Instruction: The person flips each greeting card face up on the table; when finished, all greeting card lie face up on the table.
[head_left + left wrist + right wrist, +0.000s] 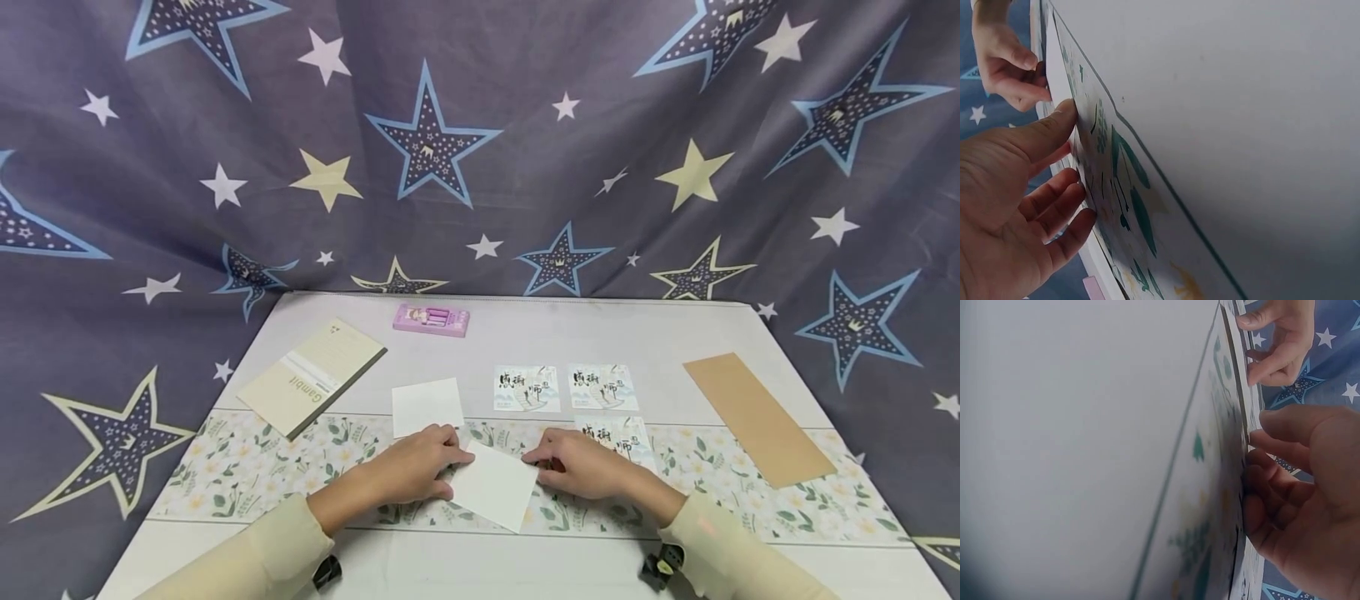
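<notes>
A plain white square card (495, 490) lies turned at an angle on the floral band of the table, between both hands. At its left side, my left hand (415, 467) touches the edge with index fingertip and thumb spread apart. My right hand (583, 463) has its index finger and thumb at the right corner, the other fingers bent beneath the palm. Each wrist view shows its hand low along the tabletop, with the opposite hand (1007, 59) beyond. Just behind the left hand is another white square card (427, 405), partly covered by the fingers.
Three printed cards with black brush lettering, including one card (527, 389), lie behind the right hand. A brown cardboard strip (757, 421) is at the right, a cream notebook (311, 377) at the left. At the back sits a pink box (431, 321), before a star-patterned curtain (480, 217).
</notes>
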A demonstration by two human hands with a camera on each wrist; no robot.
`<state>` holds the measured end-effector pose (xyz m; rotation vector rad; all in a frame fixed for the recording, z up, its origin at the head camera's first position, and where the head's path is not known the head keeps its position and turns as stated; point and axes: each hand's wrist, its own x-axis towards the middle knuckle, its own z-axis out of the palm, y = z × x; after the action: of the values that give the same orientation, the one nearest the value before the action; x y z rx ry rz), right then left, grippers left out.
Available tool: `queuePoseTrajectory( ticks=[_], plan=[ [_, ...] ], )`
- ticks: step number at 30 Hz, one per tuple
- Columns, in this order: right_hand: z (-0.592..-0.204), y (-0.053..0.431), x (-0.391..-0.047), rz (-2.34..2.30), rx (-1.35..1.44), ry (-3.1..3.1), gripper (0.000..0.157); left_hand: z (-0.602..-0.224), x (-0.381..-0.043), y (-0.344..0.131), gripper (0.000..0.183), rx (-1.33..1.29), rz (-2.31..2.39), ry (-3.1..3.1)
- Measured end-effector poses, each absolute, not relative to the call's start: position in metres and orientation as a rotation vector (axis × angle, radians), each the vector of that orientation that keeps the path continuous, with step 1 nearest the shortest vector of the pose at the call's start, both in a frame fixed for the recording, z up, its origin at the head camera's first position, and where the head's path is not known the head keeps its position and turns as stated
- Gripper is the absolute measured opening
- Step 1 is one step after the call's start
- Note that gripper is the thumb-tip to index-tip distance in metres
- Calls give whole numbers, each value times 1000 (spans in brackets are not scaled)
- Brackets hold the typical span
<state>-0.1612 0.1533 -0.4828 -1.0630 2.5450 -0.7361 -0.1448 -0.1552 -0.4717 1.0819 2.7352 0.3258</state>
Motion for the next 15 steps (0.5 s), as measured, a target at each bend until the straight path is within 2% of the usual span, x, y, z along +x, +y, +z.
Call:
queuePoseTrajectory(
  ticks=[15],
  plan=[
    [-486,151,-157,-933,-1003,2521,24,-475,-146,-154,54,1019,335,2753]
  ],
)
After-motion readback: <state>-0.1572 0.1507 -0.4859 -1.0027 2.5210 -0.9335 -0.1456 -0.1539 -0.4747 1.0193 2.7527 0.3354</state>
